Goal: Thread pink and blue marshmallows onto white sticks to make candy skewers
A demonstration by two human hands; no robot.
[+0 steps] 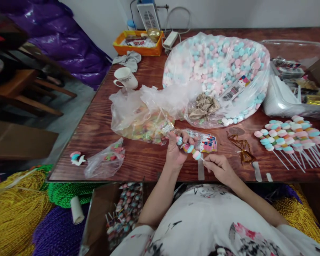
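Note:
A marshmallow skewer [196,154] of pink, blue, white and yellow pieces slants over the front of the table. Its upper part is in my left hand [175,152], whose fingers curl around it; what looks like a clear printed wrapper [167,127] shows at the top end. My right hand [220,169] pinches the lower end of the skewer's white stick. Just behind the hands lie printed packets [206,143] with blue and pink marks. Finished-looking marshmallow skewers [288,135] are piled to the right, their white sticks pointing toward me.
A big clear bag of marshmallows [216,60] fills the back. Nearer lies an open bag of coloured sweets [138,122]. Gold twist ties [241,147], a white mug [126,78], an orange tray [138,49] and a clear plastic bin [282,106] share the wooden table [96,124].

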